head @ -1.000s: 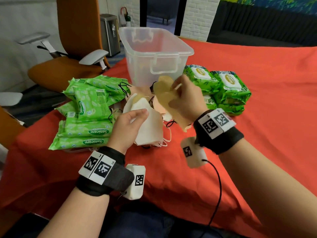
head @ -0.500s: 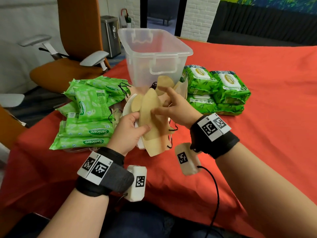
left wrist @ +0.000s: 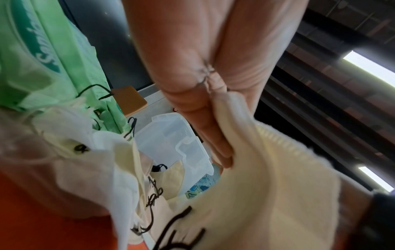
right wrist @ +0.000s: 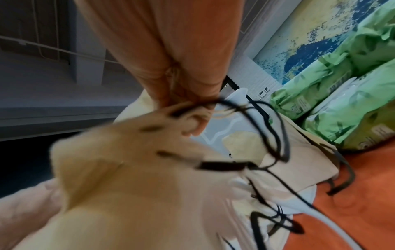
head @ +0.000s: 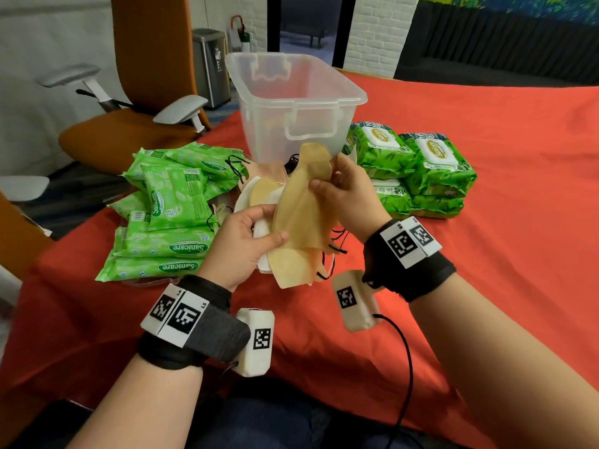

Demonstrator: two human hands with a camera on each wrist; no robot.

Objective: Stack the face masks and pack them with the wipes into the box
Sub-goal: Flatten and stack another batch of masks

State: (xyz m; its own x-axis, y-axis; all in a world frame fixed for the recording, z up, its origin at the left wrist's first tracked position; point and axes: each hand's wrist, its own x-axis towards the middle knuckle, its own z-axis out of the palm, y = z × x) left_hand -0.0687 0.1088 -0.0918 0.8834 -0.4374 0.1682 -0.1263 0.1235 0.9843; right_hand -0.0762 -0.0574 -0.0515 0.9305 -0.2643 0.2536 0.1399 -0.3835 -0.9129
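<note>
Head view: held a small stack of face masks [head: 299, 222] at frame centre, above the red tablecloth [head: 486, 286]. Soft, flat-folded tan and white fabric with thin black ear loops. Gripped from 9 o'clock by left hand [head: 241, 244], thumb pressed across the front of the tan top mask, fingers curled behind. Pinched at the upper edge from 3 o'clock by right hand [head: 348, 197]. More masks loose on the cloth just behind. Clear rigid plastic box [head: 291, 102] at 12 o'clock, upright, handle facing the camera. Thin glossy light-green wipe packs [head: 168, 222] piled at 9 o'clock; thicker dark-green wipe packs [head: 418, 170] with white flip lids stacked at 2 o'clock. Orange office chair [head: 129, 92] and steel bin [head: 210, 66] at 11 o'clock off the table.

Left wrist view: saw left-hand fingers [left wrist: 205, 118] pressed together against a cream mask [left wrist: 278, 186] with a ribbed seam; box [left wrist: 175, 143] at centre, partly blocked by white masks and tangled loops.

Right wrist view: blurred; saw right-hand fingers [right wrist: 192, 104] pinching tan mask fabric [right wrist: 138, 169] and a black loop; dark-green packs [right wrist: 342, 110] at 2 o'clock.
</note>
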